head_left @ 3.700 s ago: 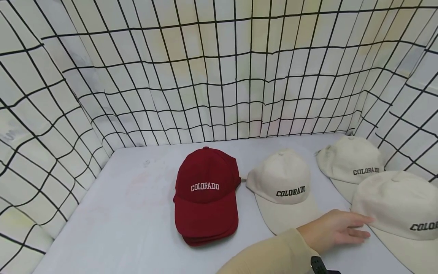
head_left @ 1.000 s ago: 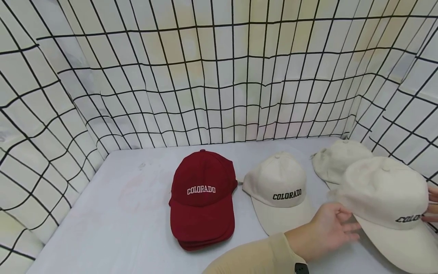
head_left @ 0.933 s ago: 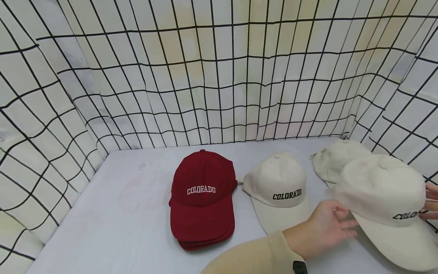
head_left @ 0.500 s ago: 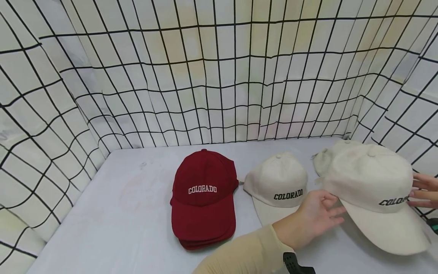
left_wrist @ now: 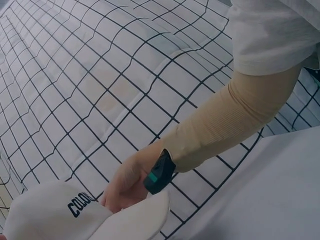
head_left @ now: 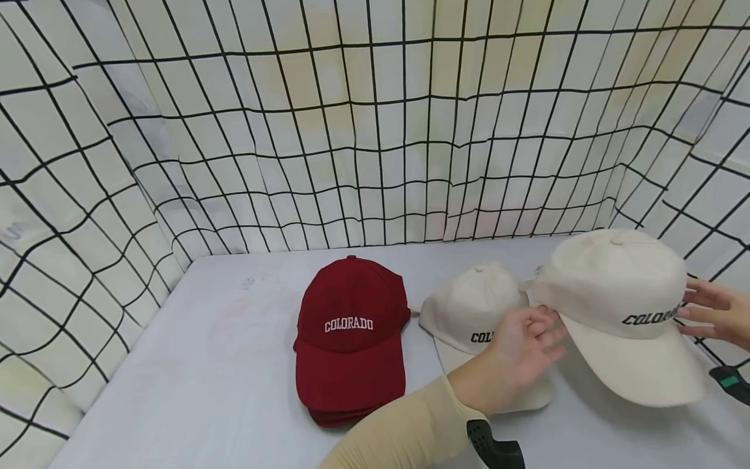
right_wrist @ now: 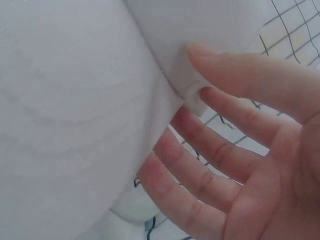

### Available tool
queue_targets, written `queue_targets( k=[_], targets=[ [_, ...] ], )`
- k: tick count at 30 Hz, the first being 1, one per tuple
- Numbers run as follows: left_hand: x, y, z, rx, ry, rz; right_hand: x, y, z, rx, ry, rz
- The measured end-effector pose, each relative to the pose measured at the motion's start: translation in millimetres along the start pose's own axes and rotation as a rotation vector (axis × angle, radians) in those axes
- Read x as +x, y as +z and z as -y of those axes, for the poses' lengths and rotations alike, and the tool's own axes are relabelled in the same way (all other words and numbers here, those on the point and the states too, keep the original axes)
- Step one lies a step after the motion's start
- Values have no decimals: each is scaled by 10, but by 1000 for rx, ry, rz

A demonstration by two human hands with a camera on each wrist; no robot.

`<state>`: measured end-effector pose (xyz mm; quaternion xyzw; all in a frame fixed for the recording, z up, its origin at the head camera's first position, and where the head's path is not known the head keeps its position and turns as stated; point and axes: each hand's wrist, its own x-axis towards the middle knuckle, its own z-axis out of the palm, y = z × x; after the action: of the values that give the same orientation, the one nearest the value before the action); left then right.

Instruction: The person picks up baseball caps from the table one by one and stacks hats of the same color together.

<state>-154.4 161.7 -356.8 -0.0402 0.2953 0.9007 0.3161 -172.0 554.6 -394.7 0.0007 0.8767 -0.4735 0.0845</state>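
A cream baseball cap (head_left: pixel 615 280) lettered in black hangs between my hands over the right side of the white table. My left hand (head_left: pixel 515 345) pinches its left edge with thumb and forefinger, the other fingers loosely spread. On the opposite edge is my right hand (head_left: pixel 717 312), its thumb against the outside and fingertips tucked behind the rim, as the right wrist view shows. A second cream cap (head_left: pixel 477 303) sits behind my left hand, part of its COLORADO lettering covered. The other cream cap at the back right is hidden behind the held one.
Left of the cream caps lies a stack of dark red COLORADO caps (head_left: pixel 351 326), brims facing me. The white table (head_left: pixel 205 378) is bordered at the back and sides by white sheeting with a black grid mesh (head_left: pixel 375 130).
The cream cap, resting at the far right earlier, has been lifted and carried left and away from me by both hands. It now covers the rear cream cap. My right hand has entered view.
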Motion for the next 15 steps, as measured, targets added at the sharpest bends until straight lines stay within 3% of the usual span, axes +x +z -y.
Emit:
queue_targets(
  k=[5, 11, 12, 15],
  targets=[
    [-1, -1, -133, 17, 51, 68, -28, 103, 257, -1, -47, -41],
    [-40, 10, -281, 9, 83, 107, -60, 252, 609, -40, 2, -68],
    [-49, 11, -303, 9, 88, 108, -38, 250, 622, -33, 0, -61],
    [-75, 13, -369, 17, 102, 113, 95, 172, 461, 45, -118, -34]
  ],
)
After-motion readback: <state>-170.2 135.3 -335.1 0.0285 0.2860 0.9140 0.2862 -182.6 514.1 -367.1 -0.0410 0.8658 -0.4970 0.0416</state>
